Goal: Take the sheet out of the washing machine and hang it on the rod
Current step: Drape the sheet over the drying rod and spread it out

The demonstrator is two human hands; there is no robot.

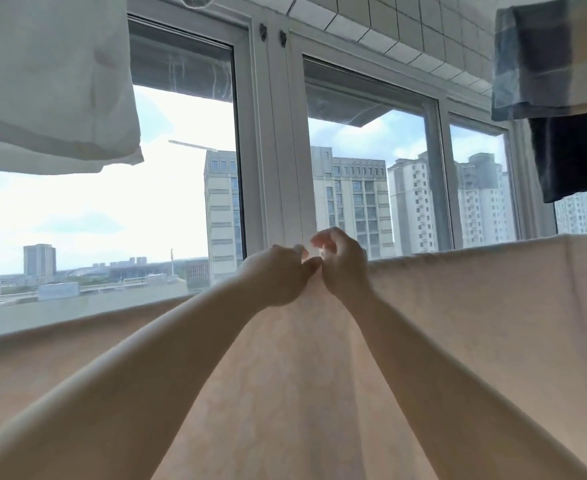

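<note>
Your pale peach cotton sheet (458,341) hangs spread across the near view, top edge raised before the far window | your left hand (278,275) and right hand (344,265) touch mid-frame, fingers pinching its top edge | white pillowcase (49,81) upper left | blue checked cloth (545,57) upper right

hanging laundry (53,84) overhead, window (371,168) ahead

The pale peach, softly textured cotton sheet (458,306) hangs spread wide before the windows, its top edge level at right, bunched at centre.
</note>
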